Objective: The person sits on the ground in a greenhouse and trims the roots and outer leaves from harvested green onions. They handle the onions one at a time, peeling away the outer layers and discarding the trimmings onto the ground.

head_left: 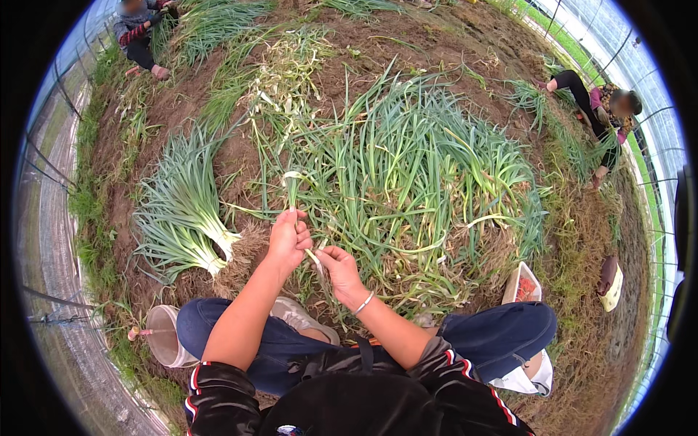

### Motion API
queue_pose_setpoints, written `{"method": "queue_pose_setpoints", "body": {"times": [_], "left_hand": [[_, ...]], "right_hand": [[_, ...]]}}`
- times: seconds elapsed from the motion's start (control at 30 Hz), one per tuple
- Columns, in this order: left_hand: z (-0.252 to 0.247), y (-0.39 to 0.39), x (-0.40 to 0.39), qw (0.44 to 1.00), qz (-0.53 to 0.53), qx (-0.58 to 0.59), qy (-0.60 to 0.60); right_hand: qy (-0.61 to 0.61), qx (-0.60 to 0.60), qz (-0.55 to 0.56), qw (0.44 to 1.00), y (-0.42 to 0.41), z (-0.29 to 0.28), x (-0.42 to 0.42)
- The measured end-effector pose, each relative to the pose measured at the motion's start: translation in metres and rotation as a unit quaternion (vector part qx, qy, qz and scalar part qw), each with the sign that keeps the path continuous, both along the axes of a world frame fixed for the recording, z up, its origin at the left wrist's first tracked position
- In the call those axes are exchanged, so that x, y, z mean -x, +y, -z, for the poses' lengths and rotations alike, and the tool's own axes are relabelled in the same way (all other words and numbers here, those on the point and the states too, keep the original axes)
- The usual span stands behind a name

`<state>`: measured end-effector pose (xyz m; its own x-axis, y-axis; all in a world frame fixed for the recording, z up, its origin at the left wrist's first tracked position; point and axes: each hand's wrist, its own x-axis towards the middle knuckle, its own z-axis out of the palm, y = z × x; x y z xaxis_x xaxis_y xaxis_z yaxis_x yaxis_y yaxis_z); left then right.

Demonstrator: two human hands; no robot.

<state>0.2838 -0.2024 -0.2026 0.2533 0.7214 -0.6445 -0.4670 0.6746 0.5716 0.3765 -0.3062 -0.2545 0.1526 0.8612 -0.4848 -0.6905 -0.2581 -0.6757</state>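
Note:
My left hand (288, 235) is closed around the stalk of a green onion (293, 191), its leaves pointing away from me. Close beside it on the right, my right hand (339, 270) pinches the pale lower end of a stalk near the roots. In front of both hands lies a wide, loose heap of long green onions (392, 180) with yellowed leaves among them. To the left, two neat bunches of green onions (185, 201) rest on the soil, their white ends and brown roots towards my left forearm.
A whitish bucket (163, 335) stands by my left knee. Beyond my right knee is a white container (523, 283) with red-orange pieces inside. Peeled leaves (272, 98) litter the soil ahead. One person (144, 32) sits far left, another (600, 109) far right, both among green onions.

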Motion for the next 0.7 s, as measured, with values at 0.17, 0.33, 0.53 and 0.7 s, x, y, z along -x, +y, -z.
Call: {"method": "queue_pose_setpoints", "body": {"times": [0.17,0.33,0.53,0.7], "left_hand": [[-0.013,0.019,0.017,0.995,-0.07,-0.066,0.016],[0.014,0.01,0.012,0.999,0.024,0.025,0.019],[-0.056,0.016,0.018,0.987,-0.018,-0.149,0.062],[-0.011,0.004,0.02,0.983,0.169,-0.007,0.07]], "right_hand": [[-0.029,0.164,0.009,0.986,-0.038,0.025,-0.014],[-0.063,0.023,-0.199,0.978,-0.035,-0.017,-0.001],[-0.67,-0.039,-0.236,0.703,-0.053,0.001,-0.04],[-0.769,0.114,-0.294,0.556,-0.071,0.072,-0.096]]}}
